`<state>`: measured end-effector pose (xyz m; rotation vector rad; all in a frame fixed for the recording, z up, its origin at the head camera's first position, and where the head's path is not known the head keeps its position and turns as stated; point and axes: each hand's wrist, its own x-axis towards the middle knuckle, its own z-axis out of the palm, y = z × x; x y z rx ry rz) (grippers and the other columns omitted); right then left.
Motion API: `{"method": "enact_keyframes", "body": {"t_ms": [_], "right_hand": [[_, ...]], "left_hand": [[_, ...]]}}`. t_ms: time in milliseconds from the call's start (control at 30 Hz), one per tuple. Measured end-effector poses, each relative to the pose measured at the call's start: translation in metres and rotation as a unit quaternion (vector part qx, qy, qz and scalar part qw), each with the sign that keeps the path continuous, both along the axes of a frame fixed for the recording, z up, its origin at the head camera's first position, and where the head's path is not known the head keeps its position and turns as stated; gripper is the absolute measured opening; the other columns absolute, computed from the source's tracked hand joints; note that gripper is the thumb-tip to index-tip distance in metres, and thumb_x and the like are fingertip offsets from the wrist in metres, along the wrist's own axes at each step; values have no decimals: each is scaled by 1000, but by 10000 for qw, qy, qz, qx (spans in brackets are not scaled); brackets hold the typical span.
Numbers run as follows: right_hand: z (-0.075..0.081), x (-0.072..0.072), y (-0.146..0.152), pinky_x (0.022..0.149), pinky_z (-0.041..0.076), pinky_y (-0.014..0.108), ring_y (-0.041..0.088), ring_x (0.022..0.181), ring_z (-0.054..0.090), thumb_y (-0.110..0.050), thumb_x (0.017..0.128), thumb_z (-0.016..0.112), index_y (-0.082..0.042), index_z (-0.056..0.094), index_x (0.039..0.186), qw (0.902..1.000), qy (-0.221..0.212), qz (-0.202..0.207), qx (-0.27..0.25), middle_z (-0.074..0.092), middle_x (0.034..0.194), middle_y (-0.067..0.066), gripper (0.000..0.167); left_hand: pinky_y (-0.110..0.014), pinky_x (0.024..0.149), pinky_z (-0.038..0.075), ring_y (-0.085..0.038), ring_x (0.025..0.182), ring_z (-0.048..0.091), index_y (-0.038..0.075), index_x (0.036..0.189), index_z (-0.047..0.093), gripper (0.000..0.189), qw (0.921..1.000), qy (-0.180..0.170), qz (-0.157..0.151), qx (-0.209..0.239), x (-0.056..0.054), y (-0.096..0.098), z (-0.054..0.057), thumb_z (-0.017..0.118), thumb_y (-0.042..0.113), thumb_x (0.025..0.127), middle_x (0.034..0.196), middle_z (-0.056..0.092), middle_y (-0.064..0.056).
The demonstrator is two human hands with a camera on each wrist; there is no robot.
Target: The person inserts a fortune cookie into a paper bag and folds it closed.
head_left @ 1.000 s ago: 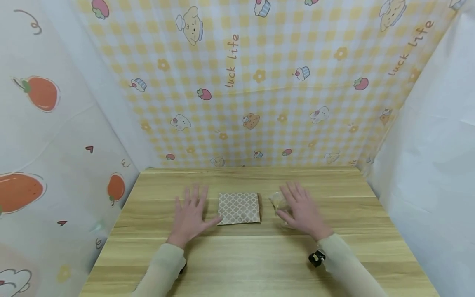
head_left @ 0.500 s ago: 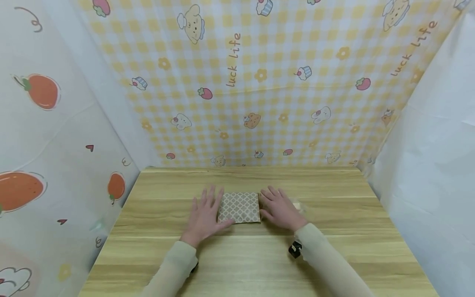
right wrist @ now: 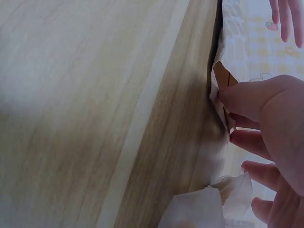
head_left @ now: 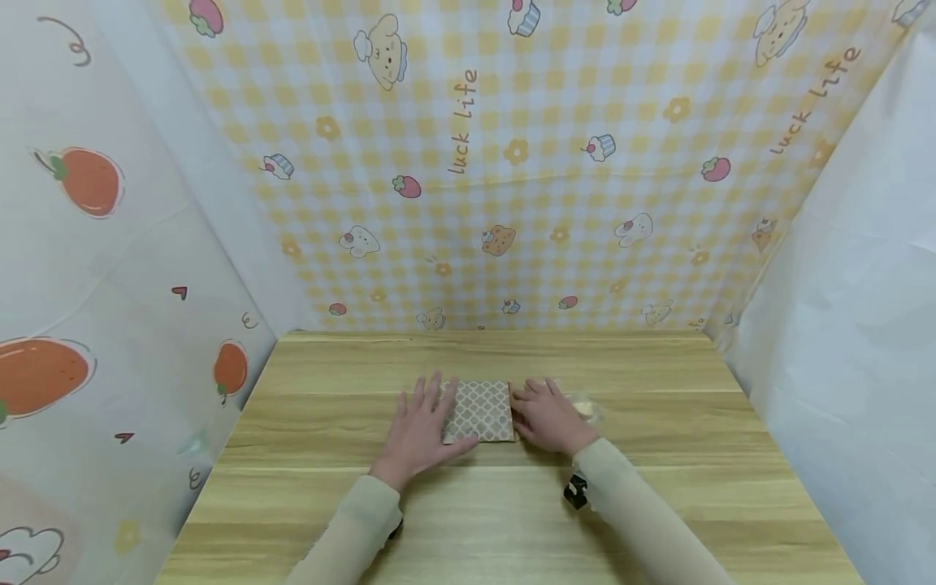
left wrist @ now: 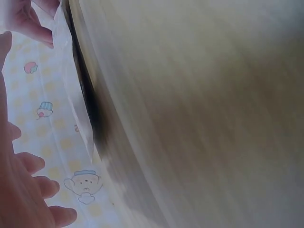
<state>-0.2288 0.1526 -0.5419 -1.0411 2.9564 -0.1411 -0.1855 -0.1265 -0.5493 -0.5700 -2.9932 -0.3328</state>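
A flat paper bag (head_left: 478, 413) with a grey-and-white lattice pattern lies on the table, its brown mouth facing right. My left hand (head_left: 419, 431) has its fingers spread over the bag's left side, with the thumb along the near edge. At the mouth, my right hand (head_left: 550, 418) pinches the paper edge between thumb and fingers. The right wrist view shows the bag's mouth (right wrist: 223, 78) parted a little, brown inside. Just right of that hand lies a small clear plastic packet (head_left: 587, 409) with something pale in it, partly hidden by the hand.
The wood-grain table (head_left: 483, 520) ends at a yellow checked cloth wall (head_left: 512, 195). A white printed sheet (head_left: 146, 244) hangs on the left and a plain white one (head_left: 841, 325) on the right. Each wrist wears a small black device.
Both hands have moved inward to the bag. The left now covers its left side. The right has left the plastic packet and taken hold of the bag's mouth.
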Motion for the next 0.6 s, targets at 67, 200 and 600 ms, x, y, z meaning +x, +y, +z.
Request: {"method": "enact_keyframes", "body": {"t_ms": [67, 200, 600], "right_hand": [[-1, 0, -1, 118, 33, 70, 44, 142, 51, -35, 102, 69, -11, 69, 138, 10000, 18, 6, 53, 63, 147, 10, 44], [-2, 0, -1, 118, 33, 70, 42, 142, 51, -33, 102, 69, -12, 71, 137, 10000, 33, -4, 92, 65, 145, 9, 41], [-11, -4, 3, 116, 35, 71, 40, 139, 54, -33, 98, 75, -12, 72, 133, 9998, 11, -16, -176, 66, 143, 10, 42]], "left_hand": [[-72, 122, 22, -47, 158, 19, 21, 170, 18, 105, 10000, -44, -63, -30, 0, 3, 1, 49, 83, 91, 175, 15, -17], [-73, 120, 25, -48, 157, 22, 20, 169, 23, 103, 9997, -27, -229, -20, -2, 12, 5, 53, 80, 92, 174, 18, -18], [-69, 112, 42, -47, 148, 41, 20, 163, 40, 87, 9938, -183, -1043, -348, -22, 52, 19, 60, 70, 95, 166, 38, -17]]}}
